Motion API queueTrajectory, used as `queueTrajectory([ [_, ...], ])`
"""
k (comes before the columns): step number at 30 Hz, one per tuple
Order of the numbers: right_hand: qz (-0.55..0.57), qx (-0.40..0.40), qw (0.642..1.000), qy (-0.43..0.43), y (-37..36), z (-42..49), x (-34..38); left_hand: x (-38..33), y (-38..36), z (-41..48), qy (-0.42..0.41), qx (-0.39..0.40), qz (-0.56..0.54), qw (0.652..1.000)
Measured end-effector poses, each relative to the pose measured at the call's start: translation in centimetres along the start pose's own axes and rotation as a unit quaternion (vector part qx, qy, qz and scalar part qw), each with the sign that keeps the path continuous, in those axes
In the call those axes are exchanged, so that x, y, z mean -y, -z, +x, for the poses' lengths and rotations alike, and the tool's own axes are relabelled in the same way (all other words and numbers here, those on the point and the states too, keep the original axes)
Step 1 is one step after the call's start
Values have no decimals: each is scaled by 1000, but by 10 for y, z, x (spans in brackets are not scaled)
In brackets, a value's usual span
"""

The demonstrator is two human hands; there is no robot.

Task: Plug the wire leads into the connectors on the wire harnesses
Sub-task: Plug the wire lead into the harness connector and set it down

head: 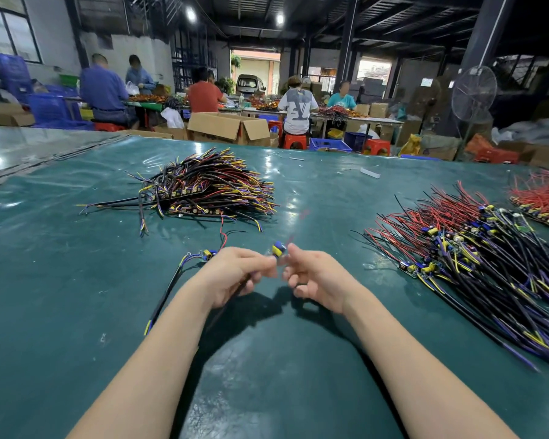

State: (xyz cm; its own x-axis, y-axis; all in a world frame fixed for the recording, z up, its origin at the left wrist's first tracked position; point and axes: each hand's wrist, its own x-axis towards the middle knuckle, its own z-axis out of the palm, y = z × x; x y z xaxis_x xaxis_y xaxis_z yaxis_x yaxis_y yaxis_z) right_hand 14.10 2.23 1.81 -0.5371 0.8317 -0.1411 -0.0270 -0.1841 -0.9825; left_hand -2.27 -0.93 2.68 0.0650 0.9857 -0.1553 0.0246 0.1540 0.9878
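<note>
Over the green table (76,312) my two hands meet at the centre. My left hand (235,274) pinches a black wire lead (235,294) that trails down under the palm. My right hand (314,277) pinches a small board with a blue-and-yellow connector part (279,249), blurred, with red wires rising behind it. The fingertips of both hands nearly touch at that part. Another harness (184,264) with a small board lies flat on the table just left of my left hand.
A heap of harnesses (210,188) lies at the far centre-left. A spread of boards with red and black wires (473,258) lies at the right, with a red-wire pile (542,198) beyond. Several people sit at tables far behind.
</note>
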Motion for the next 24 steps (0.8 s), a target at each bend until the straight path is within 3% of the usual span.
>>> queueTrajectory([
  [4, -11, -80, 995, 55, -1, 4, -4, 7, -9, 2, -16, 24, 69, 997],
  [11, 30, -123, 989, 77, -5, 2, -1, 9, -10, 3, 23, 47, -56, 997],
  [15, 34, -121, 989, 81, -8, 3, -3, 12, -10, 6, -9, -8, -14, 1000],
  [20, 22, -113, 988, 103, -8, 1, -1, 13, -13, 5, -28, -22, 10, 999],
  [24, 26, -165, 978, 125, -8, 2, -2, 12, -17, 3, -86, -35, 102, 990],
])
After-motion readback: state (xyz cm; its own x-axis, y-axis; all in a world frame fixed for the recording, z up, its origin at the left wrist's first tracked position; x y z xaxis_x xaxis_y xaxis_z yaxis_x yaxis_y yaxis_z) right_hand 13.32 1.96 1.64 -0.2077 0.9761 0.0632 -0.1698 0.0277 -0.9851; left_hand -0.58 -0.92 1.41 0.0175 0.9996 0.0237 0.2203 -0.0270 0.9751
